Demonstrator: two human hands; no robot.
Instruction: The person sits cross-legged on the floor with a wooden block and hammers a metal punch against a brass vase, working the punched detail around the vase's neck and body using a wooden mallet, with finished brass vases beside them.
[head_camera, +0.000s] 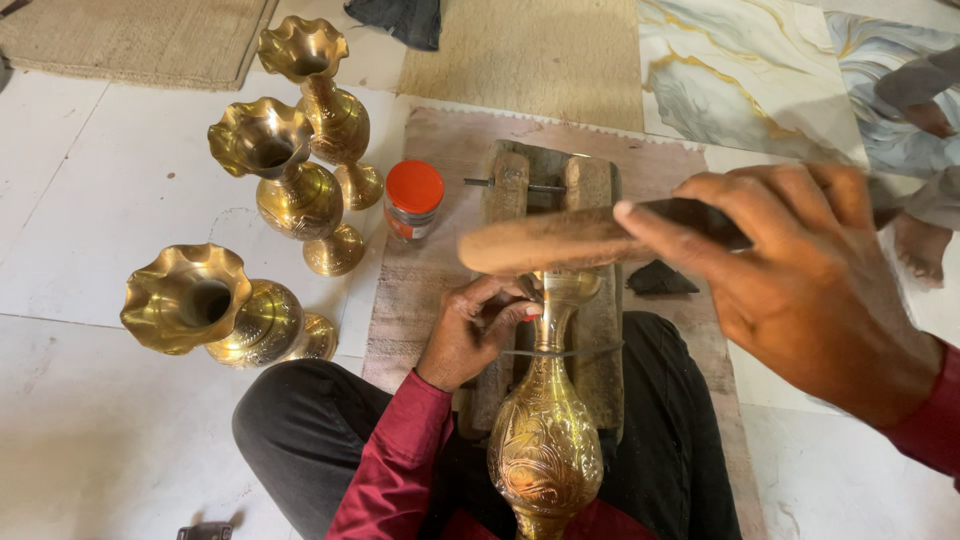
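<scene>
White tiled floor (90, 200) in soft daylight; a woven jute mat (150, 40) at eleven o'clock, marble-patterned sheets (740, 90) at one o'clock, three brass vases (290, 190) at nine.

Wooden mallet (560, 240) in the right hand (810, 280): motion-blurred, its handle covered by the fingers. Brass vase (545, 440) below the left hand (475, 330): base cut off by the bottom edge, mouth hidden behind the mallet. Left fingertips: what they pinch is too small to tell. Dark object (205, 531) far left of the hands: cropped.
</scene>
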